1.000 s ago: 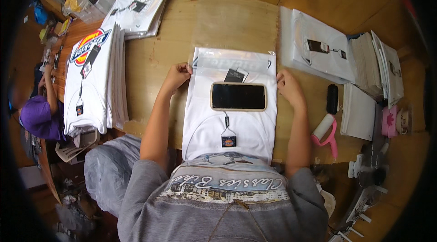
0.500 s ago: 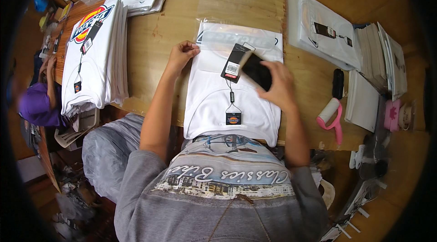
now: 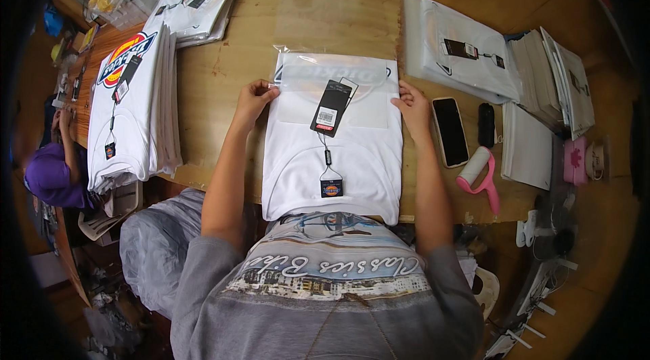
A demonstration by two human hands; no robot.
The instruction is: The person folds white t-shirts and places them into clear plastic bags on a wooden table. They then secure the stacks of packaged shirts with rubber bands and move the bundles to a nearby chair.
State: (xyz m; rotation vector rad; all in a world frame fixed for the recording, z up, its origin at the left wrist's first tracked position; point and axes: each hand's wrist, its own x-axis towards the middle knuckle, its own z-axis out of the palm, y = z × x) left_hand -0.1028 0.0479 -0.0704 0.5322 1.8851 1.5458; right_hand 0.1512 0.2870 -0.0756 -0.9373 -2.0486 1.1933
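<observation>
A folded white T-shirt [image 3: 291, 157] lies in front of me, its collar end toward my body. Over its far part is a clear plastic bag [image 3: 288, 74], with a printed logo showing faintly through. On the shirt rest a black hang tag [image 3: 332, 108] and a cord ending in a small black label [image 3: 332, 188]. My left hand [image 3: 256, 104] pinches the left edge of the bag, thumb against fingers. At the opposite edge my right hand [image 3: 414, 108] has its thumb and curled fingers closed on the bag's side. Just right of it lies a phone [image 3: 450, 132], screen up.
Left stands a stack of folded white T-shirts [image 3: 145, 116]; bagged shirts [image 3: 213, 1] lie behind it. Bagged shirts [image 3: 467, 28] fill the far right. A pink-handled lint roller [image 3: 489, 191] and a black case [image 3: 486, 125] sit beside the phone. At far left, a person wears a purple cap [image 3: 51, 174].
The phone has left my right hand and now lies on the table to the right. My right hand has come to the shirt's right edge; my left stays at the left edge.
</observation>
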